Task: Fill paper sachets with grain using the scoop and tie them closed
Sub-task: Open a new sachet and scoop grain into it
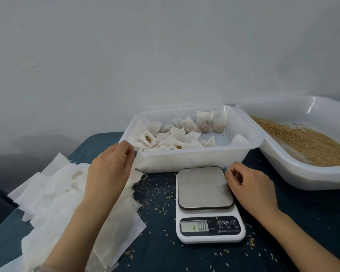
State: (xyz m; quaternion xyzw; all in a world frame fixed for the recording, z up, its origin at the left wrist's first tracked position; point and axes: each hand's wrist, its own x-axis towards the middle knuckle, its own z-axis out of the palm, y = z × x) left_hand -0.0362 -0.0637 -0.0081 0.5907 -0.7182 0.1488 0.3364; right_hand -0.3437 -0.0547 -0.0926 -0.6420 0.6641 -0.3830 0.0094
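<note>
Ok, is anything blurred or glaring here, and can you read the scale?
Head view: even light; the left hand is blurred at the fingertips; the scale display is sharp, reading 0.0; the grain tray has a glare streak on its far wall.

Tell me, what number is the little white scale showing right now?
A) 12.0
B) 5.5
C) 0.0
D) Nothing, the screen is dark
C: the display on the front of the scale is lit and reads 0.0.
</note>
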